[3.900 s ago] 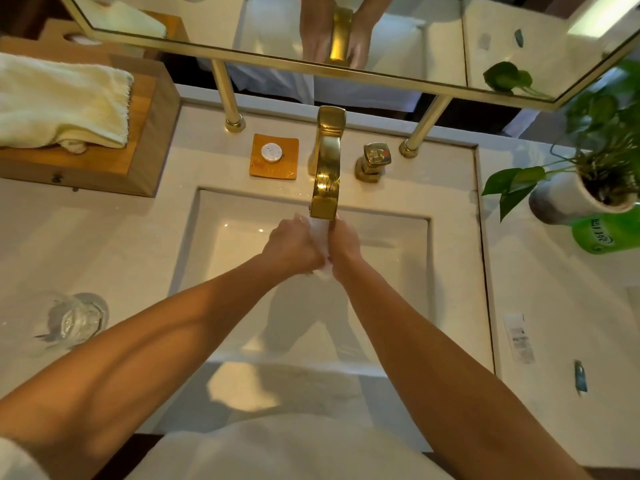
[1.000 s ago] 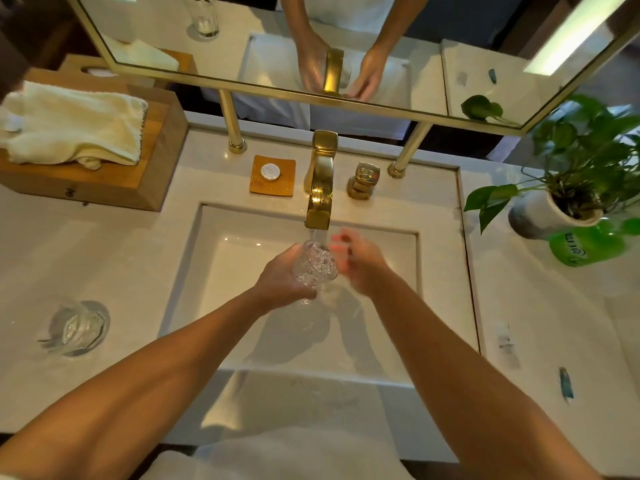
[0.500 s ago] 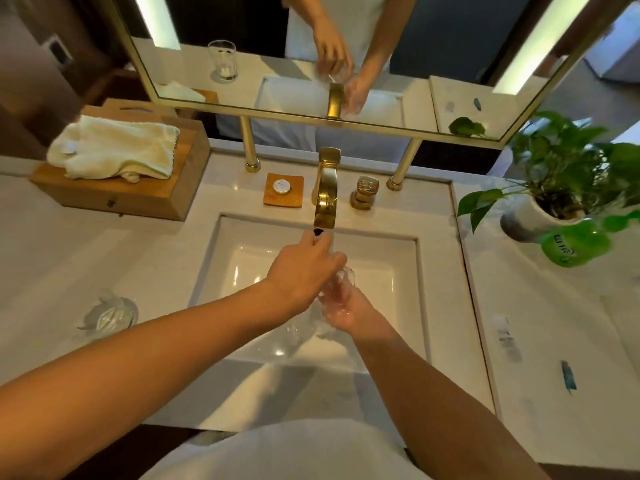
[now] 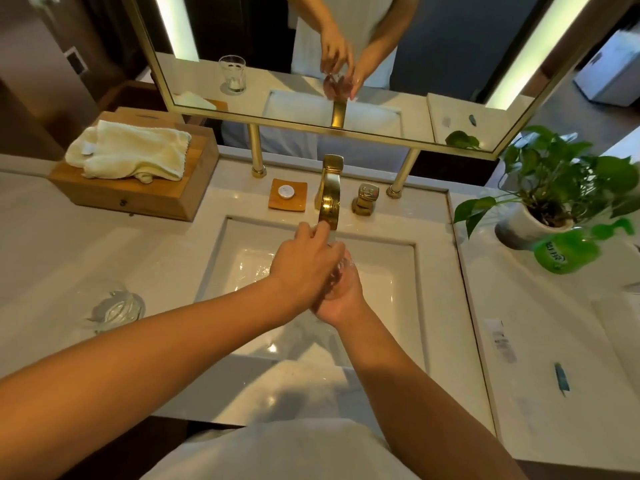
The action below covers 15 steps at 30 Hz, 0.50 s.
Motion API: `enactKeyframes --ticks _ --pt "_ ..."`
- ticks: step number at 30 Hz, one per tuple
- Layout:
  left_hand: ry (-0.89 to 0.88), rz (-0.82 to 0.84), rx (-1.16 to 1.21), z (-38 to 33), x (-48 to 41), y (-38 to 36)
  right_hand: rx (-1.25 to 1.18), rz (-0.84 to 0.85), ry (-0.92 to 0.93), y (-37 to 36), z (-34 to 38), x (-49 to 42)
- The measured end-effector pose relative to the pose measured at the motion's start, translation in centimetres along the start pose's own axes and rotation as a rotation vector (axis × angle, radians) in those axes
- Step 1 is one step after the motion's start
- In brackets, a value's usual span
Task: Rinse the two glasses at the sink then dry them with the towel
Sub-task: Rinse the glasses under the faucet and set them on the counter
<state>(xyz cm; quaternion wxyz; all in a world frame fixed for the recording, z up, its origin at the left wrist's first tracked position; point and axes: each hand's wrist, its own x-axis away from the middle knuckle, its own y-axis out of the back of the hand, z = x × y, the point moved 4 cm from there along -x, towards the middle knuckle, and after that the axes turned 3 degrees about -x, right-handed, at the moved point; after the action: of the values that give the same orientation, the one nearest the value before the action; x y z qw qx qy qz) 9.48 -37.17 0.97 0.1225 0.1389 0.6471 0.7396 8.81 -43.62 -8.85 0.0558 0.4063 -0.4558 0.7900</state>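
Observation:
Over the white sink point(image 4: 398, 271), just below the gold faucet point(image 4: 330, 202), both hands meet around a clear glass point(image 4: 341, 277). My right hand point(image 4: 341, 296) cups it from beneath. My left hand point(image 4: 304, 268) lies over the top and hides most of it. The second clear glass point(image 4: 110, 304) stands on the counter at the left, apart from both hands. A pale yellow towel point(image 4: 128, 154) lies folded on a wooden box point(image 4: 138, 197) at the back left.
Behind the basin sit a wooden soap dish point(image 4: 288, 195) and a gold tap handle point(image 4: 365, 199). A potted plant point(image 4: 540, 216) and a green bottle point(image 4: 564, 252) stand on the right counter. A gold-framed mirror point(image 4: 450, 46) hangs above.
The glass has come away from the spout and lower into the basin. My left hand moved over its top, my right went underneath. The view has pulled back and tilted up.

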Motion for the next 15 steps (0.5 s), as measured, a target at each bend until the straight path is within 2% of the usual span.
enactKeyframes --ticks 2,7,9,11,15 --pt "0.072 0.014 -0.019 1.0 -0.4 -0.1 0.011 0.065 -0.027 -0.7 -0.2 -0.2" --pt "0.151 0.120 0.060 3.3 -0.7 -2.0 0.182 0.078 -0.021 -1.0 -0.6 0.2" --pt "0.175 0.150 0.276 4.4 -0.6 -2.9 0.217 0.074 -0.020 -0.1 -0.3 0.2" --pt "0.199 0.197 0.605 5.3 -0.2 -3.9 0.229 0.082 -0.002 0.8 0.0 0.3" --pt "0.248 0.206 1.151 6.0 1.6 -5.8 0.332 0.213 0.024 1.8 0.8 0.8"
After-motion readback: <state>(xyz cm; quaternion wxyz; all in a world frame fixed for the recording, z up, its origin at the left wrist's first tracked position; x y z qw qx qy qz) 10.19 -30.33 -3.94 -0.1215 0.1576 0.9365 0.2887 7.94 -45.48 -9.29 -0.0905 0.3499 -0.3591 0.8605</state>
